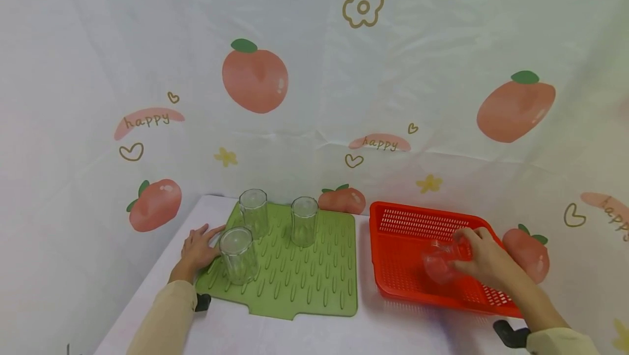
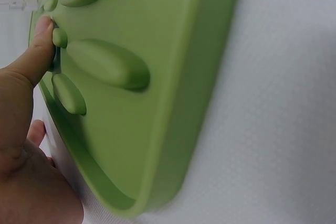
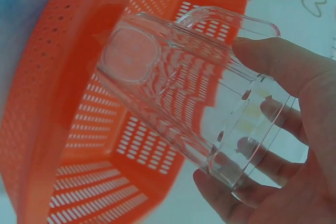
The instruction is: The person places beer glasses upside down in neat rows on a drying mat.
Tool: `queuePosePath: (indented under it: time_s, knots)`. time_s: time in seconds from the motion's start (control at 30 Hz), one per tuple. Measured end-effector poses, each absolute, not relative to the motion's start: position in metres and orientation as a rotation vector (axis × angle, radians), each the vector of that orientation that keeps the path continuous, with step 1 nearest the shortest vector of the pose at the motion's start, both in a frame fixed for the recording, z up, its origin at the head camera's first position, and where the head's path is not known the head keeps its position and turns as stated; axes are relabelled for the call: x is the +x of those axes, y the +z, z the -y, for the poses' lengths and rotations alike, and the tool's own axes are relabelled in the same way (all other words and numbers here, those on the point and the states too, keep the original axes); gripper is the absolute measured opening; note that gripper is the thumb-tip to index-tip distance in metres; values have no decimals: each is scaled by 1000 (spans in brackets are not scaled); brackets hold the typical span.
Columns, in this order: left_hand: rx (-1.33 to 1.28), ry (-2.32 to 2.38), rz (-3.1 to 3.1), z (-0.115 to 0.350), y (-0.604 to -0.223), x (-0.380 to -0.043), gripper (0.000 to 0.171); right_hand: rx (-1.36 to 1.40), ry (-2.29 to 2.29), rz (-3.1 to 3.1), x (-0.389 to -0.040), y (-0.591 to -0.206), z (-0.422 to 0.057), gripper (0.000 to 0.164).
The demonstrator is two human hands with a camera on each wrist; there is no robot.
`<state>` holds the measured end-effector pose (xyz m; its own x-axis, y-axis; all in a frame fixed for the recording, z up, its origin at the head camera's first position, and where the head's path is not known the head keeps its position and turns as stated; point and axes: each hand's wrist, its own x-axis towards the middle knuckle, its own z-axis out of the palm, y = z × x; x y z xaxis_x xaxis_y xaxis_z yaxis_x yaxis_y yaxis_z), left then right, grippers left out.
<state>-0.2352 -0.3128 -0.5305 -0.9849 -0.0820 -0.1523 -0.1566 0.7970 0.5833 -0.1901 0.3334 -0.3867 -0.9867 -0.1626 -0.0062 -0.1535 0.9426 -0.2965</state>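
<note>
Over the red basket, my right hand grips a clear glass mug with its fingers and thumb around the rim end. The mug is tilted, its base pointing into the basket and its handle showing along one side; in the head view it is blurred. On the left, my left hand rests at the edge of a green drying mat. Its thumb lies on the mat's ridged top, the other fingers beyond the edge. Three clear glasses, a near one and two farther back, stand on the mat.
Both mat and basket sit on a white-covered table, side by side with a narrow gap between them. A white cloth printed with fruit hangs behind and around the table. The basket has slotted walls and a raised rim.
</note>
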Motion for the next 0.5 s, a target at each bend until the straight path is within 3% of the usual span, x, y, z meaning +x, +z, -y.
queuePosePath:
  time_s: [0.5]
  knots:
    - [-190, 931, -2876, 316, -534, -237, 66, -281, -647, -3126, -188, -383, -316, 70]
